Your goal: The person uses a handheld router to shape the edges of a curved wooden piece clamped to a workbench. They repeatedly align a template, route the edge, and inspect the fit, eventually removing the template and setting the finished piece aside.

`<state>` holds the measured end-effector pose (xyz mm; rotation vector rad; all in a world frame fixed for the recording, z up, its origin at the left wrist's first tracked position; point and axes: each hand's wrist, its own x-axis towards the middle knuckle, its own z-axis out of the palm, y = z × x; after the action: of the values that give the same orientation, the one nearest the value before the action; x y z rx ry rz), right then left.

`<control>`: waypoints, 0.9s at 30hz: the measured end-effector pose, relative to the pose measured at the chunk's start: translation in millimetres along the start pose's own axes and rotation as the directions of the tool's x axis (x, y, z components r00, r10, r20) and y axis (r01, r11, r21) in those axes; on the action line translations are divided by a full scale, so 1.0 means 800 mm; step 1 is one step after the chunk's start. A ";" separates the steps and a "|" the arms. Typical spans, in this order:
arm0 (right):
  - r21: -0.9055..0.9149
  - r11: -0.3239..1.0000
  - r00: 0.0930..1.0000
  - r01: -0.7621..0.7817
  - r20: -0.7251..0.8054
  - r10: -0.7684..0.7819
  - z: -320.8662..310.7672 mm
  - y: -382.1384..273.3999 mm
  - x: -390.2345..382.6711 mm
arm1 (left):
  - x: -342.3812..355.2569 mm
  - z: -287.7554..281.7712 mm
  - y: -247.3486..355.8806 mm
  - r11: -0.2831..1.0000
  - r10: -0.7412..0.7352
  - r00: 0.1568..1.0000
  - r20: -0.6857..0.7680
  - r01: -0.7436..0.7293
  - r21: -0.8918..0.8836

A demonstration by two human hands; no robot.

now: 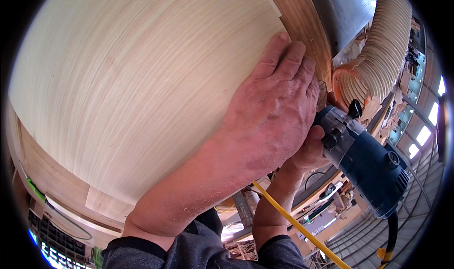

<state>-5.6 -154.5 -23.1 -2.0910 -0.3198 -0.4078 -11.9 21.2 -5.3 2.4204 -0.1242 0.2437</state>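
My left hand [269, 108] lies palm down on a large pale wood-grained board [109, 79], its fingers extended toward the darker wooden strip [307, 18] along the board's upper right side. Beneath and right of it, my right hand [309, 153] grips a blue router [371, 169] with a clear housing at its base, held tilted at the board's edge. The router's base and bit are mostly hidden behind my hands. A black and yellow power cord [391, 240] runs down from the tool's rear end.
A ribbed dust hose [388, 37] hangs beside the strip, its mouth near the router. A metal sheet [345, 8] stands behind the strip. A yellow cable [302, 226] crosses below. Workbenches with scattered items, a metal rail and bright windows show at right.
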 end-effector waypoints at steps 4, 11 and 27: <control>0.002 1.000 1.000 -0.004 0.013 0.004 0.004 0.003 -0.002 | -0.003 -0.001 -0.006 1.000 -0.008 1.000 0.002 0.008 -0.013; 0.030 0.999 1.000 -0.019 0.010 0.019 0.003 0.004 -0.003 | -0.003 -0.004 -0.003 1.000 -0.009 1.000 0.018 0.010 -0.026; -0.006 1.000 0.999 -0.028 0.027 0.028 -0.001 0.006 -0.002 | -0.003 -0.004 -0.004 0.999 -0.018 1.000 -0.019 0.018 -0.049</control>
<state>-5.7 -157.5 -26.9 -2.1057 -0.3052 -0.3645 -13.9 25.7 -5.5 2.3688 -0.0986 0.2527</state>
